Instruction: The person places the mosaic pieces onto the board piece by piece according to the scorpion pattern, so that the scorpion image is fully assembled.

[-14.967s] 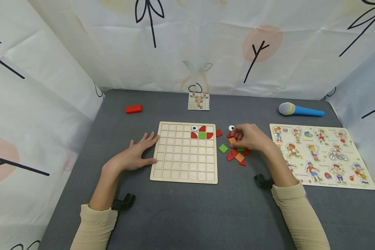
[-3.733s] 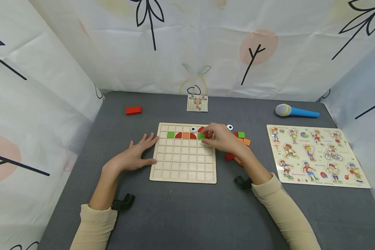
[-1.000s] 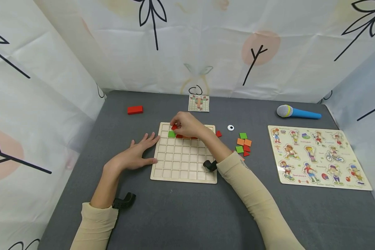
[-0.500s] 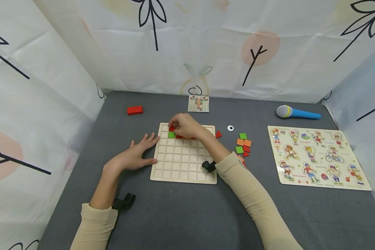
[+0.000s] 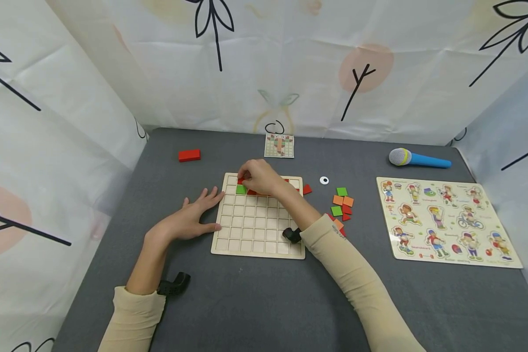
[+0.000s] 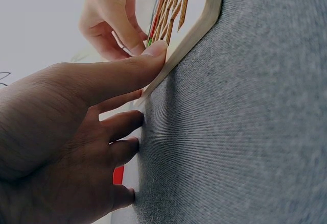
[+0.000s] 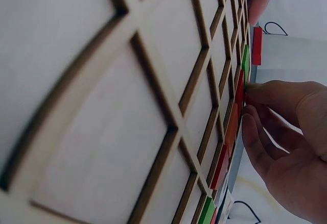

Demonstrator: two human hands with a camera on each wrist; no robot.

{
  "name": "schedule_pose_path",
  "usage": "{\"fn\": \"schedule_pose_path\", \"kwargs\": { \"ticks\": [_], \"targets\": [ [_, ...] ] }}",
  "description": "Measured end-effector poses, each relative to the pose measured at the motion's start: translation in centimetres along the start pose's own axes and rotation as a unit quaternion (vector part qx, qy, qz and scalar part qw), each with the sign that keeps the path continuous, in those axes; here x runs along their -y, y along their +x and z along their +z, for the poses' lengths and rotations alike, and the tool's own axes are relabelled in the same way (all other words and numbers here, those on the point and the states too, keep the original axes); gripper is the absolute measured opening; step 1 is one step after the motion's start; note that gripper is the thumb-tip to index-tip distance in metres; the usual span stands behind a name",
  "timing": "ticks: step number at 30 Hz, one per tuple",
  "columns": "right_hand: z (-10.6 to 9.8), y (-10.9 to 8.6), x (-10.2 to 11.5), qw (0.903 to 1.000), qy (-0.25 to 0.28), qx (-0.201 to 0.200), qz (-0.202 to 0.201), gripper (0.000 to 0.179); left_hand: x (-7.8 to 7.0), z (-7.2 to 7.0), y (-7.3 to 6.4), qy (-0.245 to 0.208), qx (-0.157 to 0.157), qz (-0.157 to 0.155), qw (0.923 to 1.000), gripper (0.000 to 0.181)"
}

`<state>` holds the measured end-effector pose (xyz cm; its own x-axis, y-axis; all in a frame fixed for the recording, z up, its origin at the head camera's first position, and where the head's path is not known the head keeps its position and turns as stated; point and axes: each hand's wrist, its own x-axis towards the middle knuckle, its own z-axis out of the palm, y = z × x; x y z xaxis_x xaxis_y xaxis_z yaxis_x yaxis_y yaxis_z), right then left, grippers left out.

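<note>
A pale wooden grid board [image 5: 259, 230] lies in front of me with coloured tiles in its upper rows. My left hand [image 5: 189, 215] rests with spread fingers at its left edge, and in the left wrist view the thumb [image 6: 148, 55] presses on the rim. Reaching across the board, my right hand [image 5: 261, 177] pinches a red tile [image 5: 240, 181] in the top row, just above a green tile [image 5: 241, 189]. That hand hides much of the filled rows. In the right wrist view, green, red and orange tiles [image 7: 231, 127] line the row beside the right fingertips [image 7: 250, 94].
Loose red, orange and green tiles [image 5: 338, 200] lie right of the board, near a white eye tile [image 5: 324, 180]. A pattern card [image 5: 279, 145] stands behind. Around are a red block [image 5: 189, 155], a toy microphone [image 5: 418, 158] and a picture puzzle board [image 5: 449, 220].
Since the oldest frame, the second row has gained tiles leftward, ending in green. My right hand has gone from the pile to the board's upper left, lowering a red tile there. My left hand stays put.
</note>
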<state>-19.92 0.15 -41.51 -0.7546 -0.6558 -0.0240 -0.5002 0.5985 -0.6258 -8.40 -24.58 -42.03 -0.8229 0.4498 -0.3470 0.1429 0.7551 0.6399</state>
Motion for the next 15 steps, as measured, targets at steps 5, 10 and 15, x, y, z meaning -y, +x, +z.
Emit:
{"fn": "schedule_pose_path", "kwargs": {
  "ticks": [5,10,15],
  "targets": [
    [-0.2,-0.2,0.4,0.9999,-0.011,0.004,0.009,0.02,0.0,0.0,0.0,0.001,-0.001,0.002,1.0,0.094],
    [-0.6,-0.7,0.2,0.9999,0.013,0.008,0.008,0.021,0.0,0.0,0.0,0.004,0.001,0.0,1.0,0.094],
    [-1.3,-1.8,-0.4,0.9995,0.031,0.002,0.003,0.022,-0.2,0.0,0.0,0.009,0.001,-0.005,0.9999,0.094]
  ]
}}
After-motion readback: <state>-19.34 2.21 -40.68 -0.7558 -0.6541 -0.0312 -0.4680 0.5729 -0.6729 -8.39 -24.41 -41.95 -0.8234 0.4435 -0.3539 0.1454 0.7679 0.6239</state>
